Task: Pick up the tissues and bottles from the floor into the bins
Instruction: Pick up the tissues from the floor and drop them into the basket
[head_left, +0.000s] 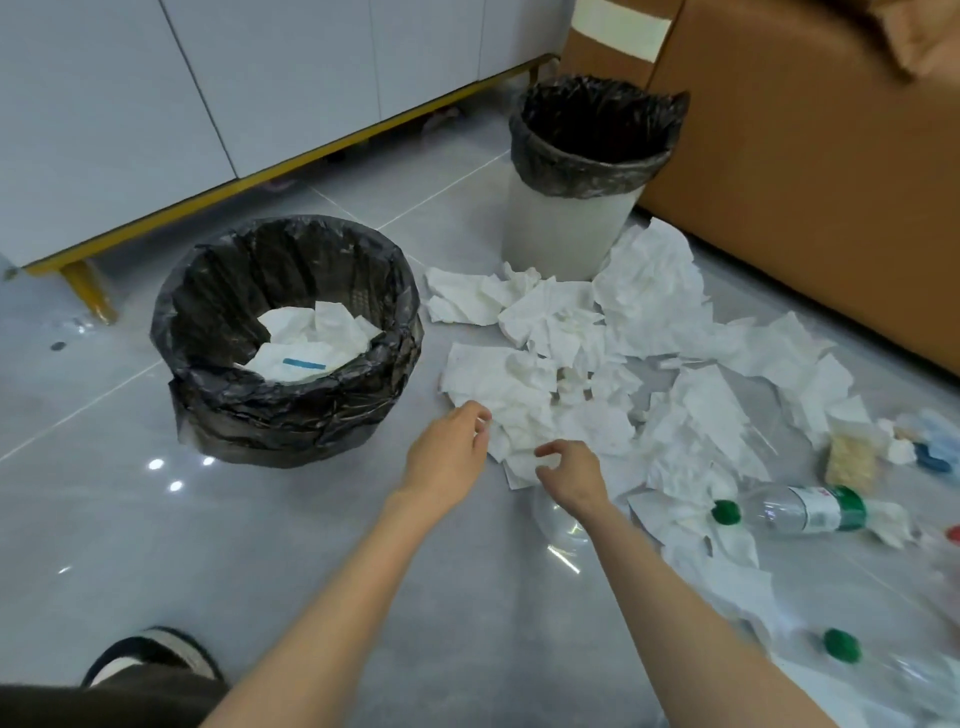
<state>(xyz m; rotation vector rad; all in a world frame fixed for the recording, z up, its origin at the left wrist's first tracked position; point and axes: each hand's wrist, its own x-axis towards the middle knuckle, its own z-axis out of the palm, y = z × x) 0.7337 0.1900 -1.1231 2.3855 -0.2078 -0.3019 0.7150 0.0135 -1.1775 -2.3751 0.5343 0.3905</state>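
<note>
White tissues (519, 395) — right hand (571, 478) clawed above.

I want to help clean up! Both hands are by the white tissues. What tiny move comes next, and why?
Probably close the fingers of the left hand and right hand on the crumpled tissue at the pile's near edge. Both hands hover there holding nothing, and the low black-lined bin beside them already holds tissues.
</note>
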